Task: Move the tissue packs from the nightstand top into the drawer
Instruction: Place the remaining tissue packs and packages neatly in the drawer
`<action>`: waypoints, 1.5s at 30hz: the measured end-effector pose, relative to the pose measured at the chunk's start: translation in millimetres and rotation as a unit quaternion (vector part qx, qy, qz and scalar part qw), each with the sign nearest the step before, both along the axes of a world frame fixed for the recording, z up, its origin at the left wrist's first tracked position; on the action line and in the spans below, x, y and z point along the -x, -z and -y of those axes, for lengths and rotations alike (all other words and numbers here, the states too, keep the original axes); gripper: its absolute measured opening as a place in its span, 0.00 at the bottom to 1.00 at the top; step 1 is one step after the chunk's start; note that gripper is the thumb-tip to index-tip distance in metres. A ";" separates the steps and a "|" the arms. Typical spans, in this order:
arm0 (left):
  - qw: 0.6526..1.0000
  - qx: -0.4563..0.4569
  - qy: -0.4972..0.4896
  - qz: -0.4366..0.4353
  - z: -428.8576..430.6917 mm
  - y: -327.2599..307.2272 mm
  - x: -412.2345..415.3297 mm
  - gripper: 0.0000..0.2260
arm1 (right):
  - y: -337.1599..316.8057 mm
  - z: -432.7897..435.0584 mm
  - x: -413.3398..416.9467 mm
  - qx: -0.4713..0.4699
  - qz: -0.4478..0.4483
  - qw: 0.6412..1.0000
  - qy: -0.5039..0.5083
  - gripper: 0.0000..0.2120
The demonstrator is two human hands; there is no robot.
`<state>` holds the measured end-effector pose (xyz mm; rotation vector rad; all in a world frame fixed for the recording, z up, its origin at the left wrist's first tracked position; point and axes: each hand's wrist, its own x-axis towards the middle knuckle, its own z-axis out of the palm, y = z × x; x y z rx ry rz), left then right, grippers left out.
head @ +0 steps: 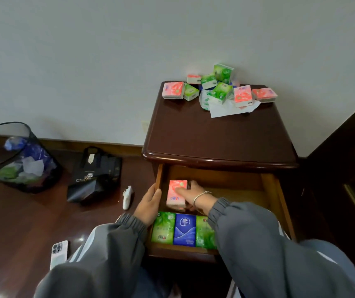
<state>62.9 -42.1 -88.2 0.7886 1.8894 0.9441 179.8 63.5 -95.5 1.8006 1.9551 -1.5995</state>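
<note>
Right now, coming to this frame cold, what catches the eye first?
The jumble of pink and green tissue packs at the back of the nightstand top stands out. Below it, the right grip holds a pink pack in the open drawer, behind a green-blue-green row.

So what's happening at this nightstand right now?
A person is filling the open wooden drawer of a dark brown nightstand. Their right hand holds a pink tissue pack inside it, behind a front row of green, blue and green packs; the left hand grips the drawer's left side. A pile of pink and green packs lies on the nightstand top.
</note>
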 end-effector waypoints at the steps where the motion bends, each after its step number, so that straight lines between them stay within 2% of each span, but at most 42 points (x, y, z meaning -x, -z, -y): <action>1: 1.000 -0.004 0.001 0.000 -0.5 4.3 0.9 0.18 | 3.1 1.5 3.5 -0.033 0.046 0.998 -0.033 0.30; 3: 1.000 -0.008 -0.008 -0.014 -0.8 9.7 3.6 0.19 | 3.7 3.5 6.8 -0.104 0.111 0.986 -0.072 0.33; 5: 1.000 -0.008 -0.021 -0.010 -0.1 12.3 5.4 0.19 | -0.5 4.4 6.3 -0.118 0.092 0.987 -0.065 0.33; 7: 1.000 -0.005 -0.019 0.021 0.0 12.6 8.1 0.19 | -5.5 7.5 6.1 -0.068 0.028 0.997 -0.007 0.30; 9: 0.999 -0.005 -0.019 0.049 0.0 10.7 10.5 0.18 | -8.4 18.8 9.0 0.005 -0.053 0.997 0.057 0.23; 11: 0.997 -0.012 -0.018 0.075 -1.2 12.6 12.2 0.15 | -10.2 29.8 14.5 0.084 -0.121 0.985 0.089 0.15; 13: 0.994 -0.024 -0.013 0.107 -1.8 16.7 12.4 0.12 | -14.7 33.0 16.7 0.171 -0.176 0.962 0.123 0.13; 15: 0.991 -0.027 -0.009 0.130 -1.9 17.2 12.3 0.13 | -21.3 30.1 13.3 0.215 -0.198 0.948 0.128 0.12; 18: 0.990 -0.015 0.000 0.142 -1.8 10.2 12.2 0.13 | -27.9 24.9 4.1 0.216 -0.157 0.961 0.067 0.12; 21: 0.992 0.016 0.012 0.127 -0.3 -4.4 13.0 0.12 | -40.2 22.6 -6.4 0.134 -0.074 0.987 -0.043 0.19; 22: 0.994 0.035 0.023 0.099 -1.3 -10.1 15.4 0.15 | -47.8 21.4 -11.9 0.089 -0.059 0.991 -0.085 0.19; 24: 0.997 0.063 0.048 0.004 -4.2 -27.2 23.3 0.21 | -68.4 16.6 -27.5 0.017 -0.059 0.985 -0.159 0.19; 27: 0.986 0.040 0.114 -0.118 -15.5 -60.3 44.3 0.20 | -108.3 -1.1 -57.9 -0.039 -0.101 0.968 -0.228 0.17; 31: 0.970 0.005 0.197 -0.141 -41.4 -110.4 71.5 0.15 | -157.7 -48.0 -98.1 -0.073 -0.168 0.965 -0.186 0.11; 34: 0.965 -0.044 0.208 -0.153 -76.4 -138.2 79.0 0.13 | -171.8 -100.2 -113.7 -0.199 -0.146 0.964 -0.104 0.07; 37: 0.962 -0.093 0.177 -0.185 -118.5 -149.4 81.1 0.12 | -164.3 -155.6 -116.1 -0.310 -0.092 0.946 -0.027 0.06; 41: 0.943 -0.109 0.139 -0.283 -172.0 -137.7 84.2 0.18 | -148.2 -213.0 -106.9 -0.408 -0.017 0.913 -0.013 0.10; 44: 0.879 -0.059 0.123 -0.456 -202.8 -122.3 88.7 0.25 | -137.5 -247.4 -98.2 -0.470 0.025 0.882 -0.009 0.14; 45: 0.861 -0.052 0.124 -0.490 -211.4 -118.3 90.2 0.27 | -134.3 -257.9 -95.7 -0.485 0.048 0.873 -0.005 0.15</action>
